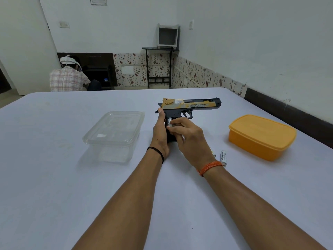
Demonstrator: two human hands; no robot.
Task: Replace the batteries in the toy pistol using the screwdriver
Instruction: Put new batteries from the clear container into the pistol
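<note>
The toy pistol [191,105], black with a gold slide, lies on its side on the white table [54,177], barrel pointing right. My left hand [160,134] grips the back of its handle, thumb up near the hammer. My right hand [187,138] pinches a white battery [169,122] at the open grip compartment. Another white battery [223,158] lies on the table by my right wrist, and the tip of a second one [214,153] peeks out beside it. No screwdriver is visible.
A clear plastic container [113,134] stands left of the pistol. A closed orange box [261,136] stands to the right. A person in a checked shirt [68,78] sits beyond the table's far left edge.
</note>
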